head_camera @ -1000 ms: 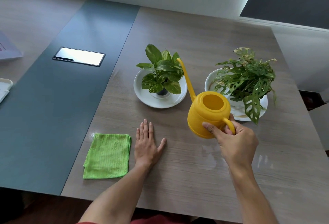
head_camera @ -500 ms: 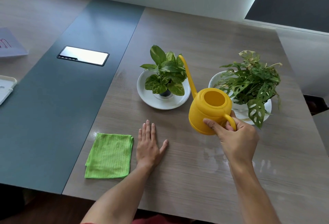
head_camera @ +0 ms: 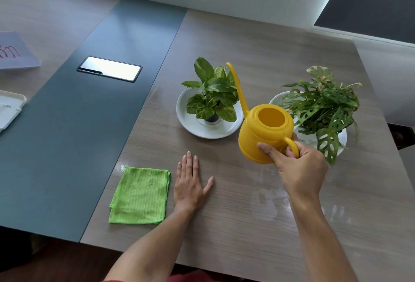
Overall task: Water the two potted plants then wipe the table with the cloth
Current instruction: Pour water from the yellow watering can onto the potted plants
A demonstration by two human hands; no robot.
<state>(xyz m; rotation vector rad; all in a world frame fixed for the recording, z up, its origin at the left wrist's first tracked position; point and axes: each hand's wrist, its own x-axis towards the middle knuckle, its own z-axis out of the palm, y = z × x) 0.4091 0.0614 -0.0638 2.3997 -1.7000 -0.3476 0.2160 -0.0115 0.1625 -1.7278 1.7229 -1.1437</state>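
Observation:
My right hand (head_camera: pixel 299 169) grips the handle of a yellow watering can (head_camera: pixel 262 133), held above the table between the two plants. Its long spout (head_camera: pixel 237 86) rises beside the leaves of the left plant (head_camera: pixel 213 95), a broad-leaved plant in a small dark pot on a white saucer (head_camera: pixel 202 128). The right plant (head_camera: pixel 323 109), with holed leaves, stands on another white saucer (head_camera: pixel 275 100), partly hidden by the can. My left hand (head_camera: pixel 189 184) lies flat on the table, fingers apart, beside a folded green cloth (head_camera: pixel 140 195).
The wooden table (head_camera: pixel 235 225) has a dark grey strip (head_camera: pixel 74 147) on its left with a shiny socket cover (head_camera: pixel 110 72). A white tray (head_camera: pixel 9 107) and a purple sheet (head_camera: pixel 13 51) lie at the far left. Wet patches glisten near my right forearm.
The watering can has lifted a little and shifted toward the left plant, its spout tip now beside the leaves. My left hand and the cloth have stayed put.

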